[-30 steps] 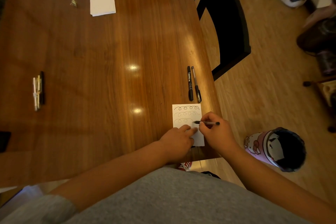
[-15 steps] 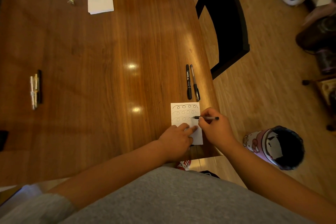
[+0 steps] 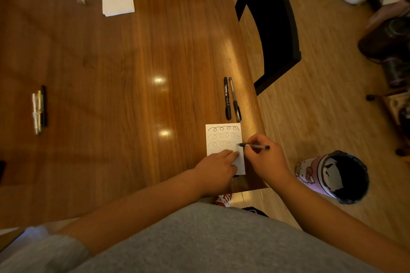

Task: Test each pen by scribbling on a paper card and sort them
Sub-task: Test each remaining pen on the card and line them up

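Pen pinched in right hand, axis crosswise, tip leftward on card; left hand flat on card; two pens just ahead of grip.

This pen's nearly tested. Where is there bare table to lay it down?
Bare wood lies between the left pen cluster and the two black pens, and left of the card. Crowded: around the right hand at the table edge.
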{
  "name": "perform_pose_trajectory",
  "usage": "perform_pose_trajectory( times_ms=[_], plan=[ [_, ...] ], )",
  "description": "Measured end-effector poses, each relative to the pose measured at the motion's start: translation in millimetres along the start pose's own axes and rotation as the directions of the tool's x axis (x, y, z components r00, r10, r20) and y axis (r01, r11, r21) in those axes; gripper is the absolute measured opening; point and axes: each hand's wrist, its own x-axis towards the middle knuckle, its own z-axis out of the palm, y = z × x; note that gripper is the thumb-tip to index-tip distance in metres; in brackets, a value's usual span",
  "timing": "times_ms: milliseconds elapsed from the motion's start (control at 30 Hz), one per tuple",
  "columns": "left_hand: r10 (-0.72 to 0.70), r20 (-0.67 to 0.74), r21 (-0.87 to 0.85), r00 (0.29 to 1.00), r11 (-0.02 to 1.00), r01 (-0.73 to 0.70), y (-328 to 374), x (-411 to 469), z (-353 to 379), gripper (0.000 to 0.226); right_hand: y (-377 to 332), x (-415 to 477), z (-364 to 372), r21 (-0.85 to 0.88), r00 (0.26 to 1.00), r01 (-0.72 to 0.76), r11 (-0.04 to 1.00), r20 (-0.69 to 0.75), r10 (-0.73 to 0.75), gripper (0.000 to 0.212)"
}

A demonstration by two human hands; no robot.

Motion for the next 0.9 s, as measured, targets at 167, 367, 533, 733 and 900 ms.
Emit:
perform_pose_trajectory(
  times_ms=[167, 367, 533, 733, 900],
  plan=[
    [0.032, 0.02, 0.045, 0.999, 0.998, -0.033, 2, -1, -7, 0.037, -2, -4, 2, 0.022, 1.0, 0.012, 1.0, 0.006, -0.012, 0.024],
    [0.046, 0.049, 0.116, 0.998, 0.992, -0.052, 5, 3, -10, 0.039, -4, 2, 4, 0.041, 1.0, 0.013, 0.999, 0.007, -0.013, 0.022],
    [0.046, 0.045, 0.084, 0.998, 0.995, -0.05, 5, 5, -5, 0.039, 2, 6, 2, 0.058, 1.0, -0.005, 0.998, -0.026, 0.007, 0.02],
    [0.043, 0.028, 0.042, 0.999, 0.998, -0.044, 5, 8, -3, 0.04, 6, 4, -3, 0.044, 0.999, -0.007, 0.999, -0.036, 0.008, 0.021],
    [0.049, -0.007, 0.031, 0.999, 0.998, -0.049, 4, 8, -2, 0.039, 7, 2, -5, 0.039, 0.999, -0.033, 0.999, -0.025, 0.034, 0.019]
  ],
)
